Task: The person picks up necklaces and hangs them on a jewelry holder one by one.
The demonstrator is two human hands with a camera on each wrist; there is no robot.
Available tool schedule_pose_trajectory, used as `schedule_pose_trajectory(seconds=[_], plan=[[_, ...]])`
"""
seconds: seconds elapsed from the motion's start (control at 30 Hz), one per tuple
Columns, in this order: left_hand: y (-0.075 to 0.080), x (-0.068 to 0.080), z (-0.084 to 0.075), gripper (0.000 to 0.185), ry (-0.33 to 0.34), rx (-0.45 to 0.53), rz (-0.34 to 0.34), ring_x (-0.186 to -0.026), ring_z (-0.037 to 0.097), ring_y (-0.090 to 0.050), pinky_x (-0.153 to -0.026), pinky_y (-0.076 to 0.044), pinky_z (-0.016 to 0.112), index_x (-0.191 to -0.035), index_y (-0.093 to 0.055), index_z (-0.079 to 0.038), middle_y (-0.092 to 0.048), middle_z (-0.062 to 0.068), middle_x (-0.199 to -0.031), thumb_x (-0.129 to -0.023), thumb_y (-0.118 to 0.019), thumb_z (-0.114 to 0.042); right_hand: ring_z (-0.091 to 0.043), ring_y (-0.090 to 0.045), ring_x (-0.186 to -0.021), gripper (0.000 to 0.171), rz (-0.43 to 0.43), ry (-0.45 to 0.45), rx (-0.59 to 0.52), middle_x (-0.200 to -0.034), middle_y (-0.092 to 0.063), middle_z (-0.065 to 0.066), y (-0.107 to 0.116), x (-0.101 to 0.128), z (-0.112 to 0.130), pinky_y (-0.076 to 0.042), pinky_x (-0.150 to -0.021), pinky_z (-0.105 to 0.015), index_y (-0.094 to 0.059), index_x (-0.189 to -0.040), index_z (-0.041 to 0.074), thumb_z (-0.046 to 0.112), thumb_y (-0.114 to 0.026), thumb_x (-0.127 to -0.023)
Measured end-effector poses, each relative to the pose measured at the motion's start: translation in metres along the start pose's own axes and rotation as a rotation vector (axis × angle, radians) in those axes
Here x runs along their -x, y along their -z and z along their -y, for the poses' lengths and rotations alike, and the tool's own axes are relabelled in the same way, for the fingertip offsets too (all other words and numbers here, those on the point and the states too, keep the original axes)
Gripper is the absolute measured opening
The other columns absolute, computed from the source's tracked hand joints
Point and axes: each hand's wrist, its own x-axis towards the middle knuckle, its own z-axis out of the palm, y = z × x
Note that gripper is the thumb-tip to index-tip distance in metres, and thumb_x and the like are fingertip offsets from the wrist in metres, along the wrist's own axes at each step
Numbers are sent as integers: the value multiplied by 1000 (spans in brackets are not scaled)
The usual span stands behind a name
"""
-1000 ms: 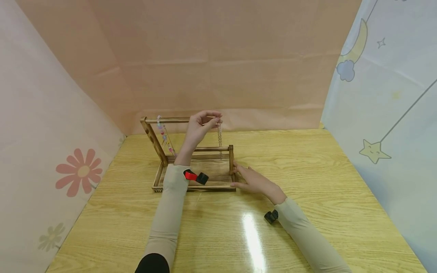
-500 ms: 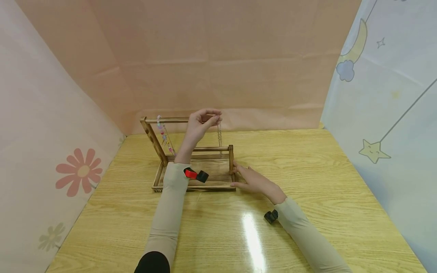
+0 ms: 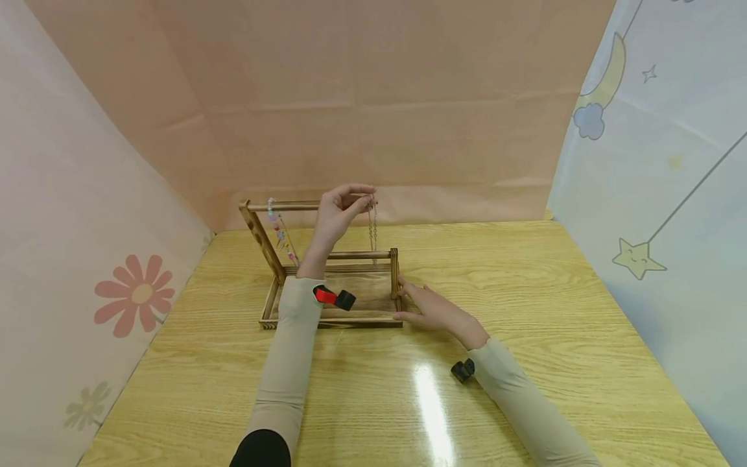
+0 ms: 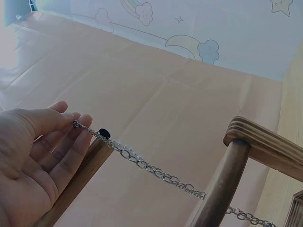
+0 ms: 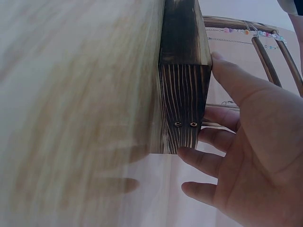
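Note:
A silver chain necklace (image 3: 373, 230) hangs in a loop from my left hand (image 3: 337, 217), which pinches its end between thumb and fingertips. The hand is beside the free end of the upper rod (image 3: 288, 205) of a wooden jewelry stand (image 3: 362, 323). In the left wrist view the chain (image 4: 156, 171) crosses the dark tip (image 4: 104, 134) of that rod and passes behind the lower rod (image 4: 222, 184). My right hand (image 3: 434, 311) rests against the stand's right end, fingers loosely extended. In the right wrist view its fingertips touch the striped end face (image 5: 184, 101) and the thumb lies along the edge.
A colorful beaded necklace (image 3: 279, 230) hangs at the left of the upper rod, near the tall post (image 3: 265, 243). The short right post (image 3: 395, 272) carries the lower rod. The stand sits on a wood-grain table (image 3: 525, 311), before a peach backdrop (image 3: 408, 97).
My left hand has shifted slightly left and up along the upper rod, carrying the chain necklace with it. The loop's two strands now hang a little farther apart. My right hand stays put.

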Motion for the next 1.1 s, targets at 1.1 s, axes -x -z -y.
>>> schedule_pose_trajectory(seconds=[1.1], plan=[[8, -7, 28, 21, -38, 15, -35, -88, 23, -67, -82, -54, 42, -108, -66, 1, -66, 23, -99, -88, -61, -4, -25, -55, -117, 85, -1, 25, 0, -134, -52, -5, -2, 3, -2, -11, -113, -55, -7, -149, 6, 48, -53, -91]])
